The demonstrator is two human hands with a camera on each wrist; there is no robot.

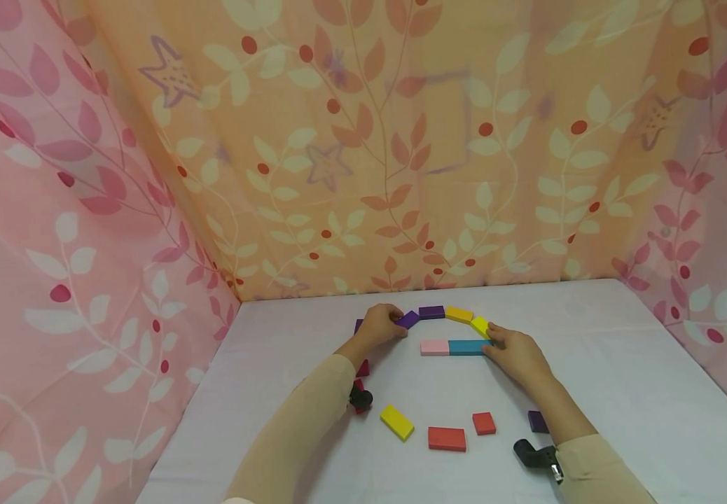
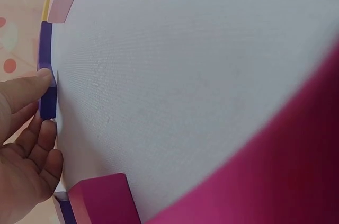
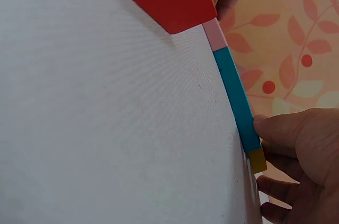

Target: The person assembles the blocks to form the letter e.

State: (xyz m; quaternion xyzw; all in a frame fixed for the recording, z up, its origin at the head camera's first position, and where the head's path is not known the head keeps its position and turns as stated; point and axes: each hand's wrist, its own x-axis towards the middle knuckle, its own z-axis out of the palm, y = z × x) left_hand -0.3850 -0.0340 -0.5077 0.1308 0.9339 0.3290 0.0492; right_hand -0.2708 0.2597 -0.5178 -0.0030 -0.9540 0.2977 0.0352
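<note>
In the head view, flat wooden blocks form a curved row on a white table. My left hand (image 1: 381, 326) is at its upper left, pinching a purple block (image 1: 409, 320) between thumb and fingers; the left wrist view shows the thumb over that block (image 2: 48, 102). A second purple block (image 1: 431, 312) and an orange-yellow block (image 1: 459, 314) continue the row rightward. At its right end my right hand (image 1: 517, 355) pinches a yellow block (image 1: 480, 326), partly hidden by the fingers. The right thumb is beside a long blue block (image 1: 469, 348), which touches a pink block (image 1: 434, 348).
Nearer lie a yellow block (image 1: 397, 423), a red rectangular block (image 1: 447, 439), a small red block (image 1: 484, 423) and a dark purple block (image 1: 537, 421) beside the right forearm. Crimson blocks (image 1: 363, 368) are partly covered by the left arm. Patterned curtains (image 1: 389, 175) surround the table.
</note>
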